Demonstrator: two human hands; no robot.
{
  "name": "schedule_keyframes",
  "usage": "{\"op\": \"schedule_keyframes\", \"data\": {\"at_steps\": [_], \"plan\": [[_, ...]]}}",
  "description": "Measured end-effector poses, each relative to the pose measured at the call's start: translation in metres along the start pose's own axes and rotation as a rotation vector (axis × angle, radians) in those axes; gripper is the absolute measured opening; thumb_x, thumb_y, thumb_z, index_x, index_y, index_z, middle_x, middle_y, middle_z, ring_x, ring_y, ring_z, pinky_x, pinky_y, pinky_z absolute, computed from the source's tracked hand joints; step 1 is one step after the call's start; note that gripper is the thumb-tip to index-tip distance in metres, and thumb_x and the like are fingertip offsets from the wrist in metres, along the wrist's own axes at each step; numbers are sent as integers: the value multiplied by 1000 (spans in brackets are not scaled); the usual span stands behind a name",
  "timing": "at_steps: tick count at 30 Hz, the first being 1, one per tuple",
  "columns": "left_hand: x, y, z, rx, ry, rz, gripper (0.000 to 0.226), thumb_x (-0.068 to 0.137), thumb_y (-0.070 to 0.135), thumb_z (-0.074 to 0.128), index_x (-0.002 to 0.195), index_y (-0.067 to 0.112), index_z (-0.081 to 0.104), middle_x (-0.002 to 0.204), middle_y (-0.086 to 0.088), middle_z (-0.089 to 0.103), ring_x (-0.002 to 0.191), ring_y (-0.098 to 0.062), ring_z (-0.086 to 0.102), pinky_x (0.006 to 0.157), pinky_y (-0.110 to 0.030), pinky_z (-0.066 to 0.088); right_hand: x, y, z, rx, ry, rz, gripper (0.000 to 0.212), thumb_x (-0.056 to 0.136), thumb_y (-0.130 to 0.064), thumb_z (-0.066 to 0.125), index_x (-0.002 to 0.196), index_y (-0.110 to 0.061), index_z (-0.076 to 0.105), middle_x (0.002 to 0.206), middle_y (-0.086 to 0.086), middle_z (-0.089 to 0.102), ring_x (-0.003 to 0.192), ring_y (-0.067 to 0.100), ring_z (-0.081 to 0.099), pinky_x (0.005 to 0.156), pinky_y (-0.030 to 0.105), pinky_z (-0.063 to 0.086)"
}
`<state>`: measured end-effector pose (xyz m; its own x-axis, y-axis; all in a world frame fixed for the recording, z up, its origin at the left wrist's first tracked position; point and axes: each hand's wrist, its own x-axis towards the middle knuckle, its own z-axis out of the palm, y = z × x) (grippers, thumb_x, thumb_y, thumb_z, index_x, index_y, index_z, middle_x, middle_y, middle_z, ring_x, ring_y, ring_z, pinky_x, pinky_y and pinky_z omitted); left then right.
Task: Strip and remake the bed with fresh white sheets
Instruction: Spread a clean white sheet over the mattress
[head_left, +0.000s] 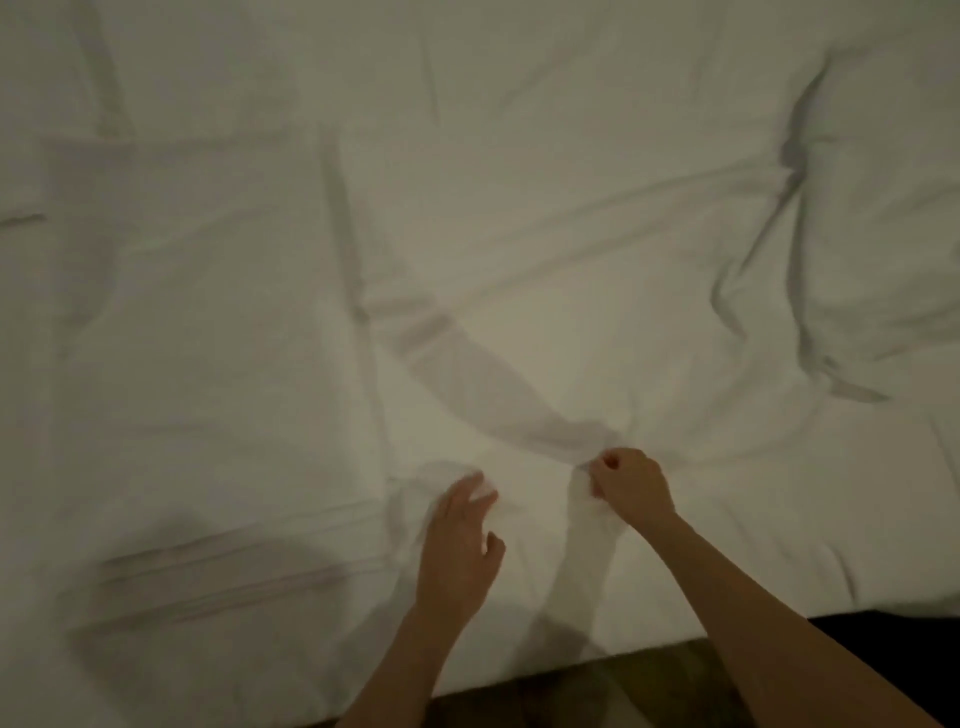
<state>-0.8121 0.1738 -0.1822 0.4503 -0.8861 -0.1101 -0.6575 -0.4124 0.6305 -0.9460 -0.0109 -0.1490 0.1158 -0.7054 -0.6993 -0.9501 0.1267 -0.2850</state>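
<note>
A white sheet (467, 234) covers the whole bed and fills nearly all of the head view. It is creased, with deep folds at the right. My right hand (631, 486) is closed on a pinched ridge of the white sheet near the bed's front edge; a raised fold runs from it up to the left. My left hand (460, 540) lies just left of it, fingers spread and curled on a small bunch of the same sheet. Whether the left hand grips the cloth is unclear because of blur.
The bed's front edge (649, 644) runs along the bottom right. Below it shows a strip of brownish floor (623, 691) and a dark patch (893, 644) at the far right. A stitched hem band (218, 577) lies at the lower left.
</note>
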Motion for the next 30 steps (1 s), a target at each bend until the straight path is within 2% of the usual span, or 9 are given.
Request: {"op": "schedule_keyframes", "data": {"at_steps": [4,7,10,14,16,19,24,27,30], "plan": [[4,85,36,-986,-57,-1020,13,90,4,60,90,13,70,94,-12,71,81,-19,66,74,-33,55,7,78,-46,410,-15,363,42,89,-39,62,69,-3,71,66,13,71,68,27,68,64,29,52],[6,100,45,-1315,-56,-1415,15,96,10,54,106,2,63,95,-14,67,84,-24,65,71,-28,50,8,108,-65,852,-128,565,54,82,-47,70,95,6,69,84,17,74,77,26,71,69,32,57],[8,109,42,-1528,90,-1415,17,97,16,52,110,13,63,100,-13,64,89,-23,63,81,-30,49,9,103,-65,1393,-231,561,58,84,-37,69,127,0,57,131,19,59,113,32,61,87,32,55],[48,116,47,-1721,403,-1326,28,92,14,60,119,12,64,97,-7,72,77,-16,70,74,-28,58,36,62,-70,1868,-328,240,49,64,-22,87,109,-13,69,123,8,63,109,22,64,88,37,55],[63,113,53,-1770,548,-1299,39,91,14,61,129,9,59,115,-9,68,79,-13,70,73,-25,58,51,52,-74,1849,-178,221,32,81,-17,73,112,-12,66,129,8,61,119,25,59,102,41,46],[61,113,64,-1763,622,-1292,43,91,12,61,133,4,55,127,-13,61,79,-12,70,75,-25,57,63,63,-80,1783,23,303,46,81,-9,72,125,-3,60,128,11,62,116,27,61,98,42,49],[46,117,63,-1530,716,-1429,30,86,3,68,115,5,62,122,-13,64,86,-17,65,63,-25,59,45,95,-56,1616,249,489,27,75,1,76,99,-4,64,117,11,65,100,26,64,81,35,58],[45,120,59,-1574,609,-1467,47,84,0,67,130,1,55,119,-15,64,81,-20,66,50,-25,57,43,91,-51,1549,351,527,26,72,-1,80,91,-9,64,117,7,64,101,26,64,89,41,53],[49,128,62,-1652,379,-1498,47,84,0,63,130,2,55,104,-13,67,63,-17,71,47,-26,56,41,89,-64,1581,159,464,17,79,-3,72,95,-6,66,111,7,66,83,20,67,74,33,59]]}}
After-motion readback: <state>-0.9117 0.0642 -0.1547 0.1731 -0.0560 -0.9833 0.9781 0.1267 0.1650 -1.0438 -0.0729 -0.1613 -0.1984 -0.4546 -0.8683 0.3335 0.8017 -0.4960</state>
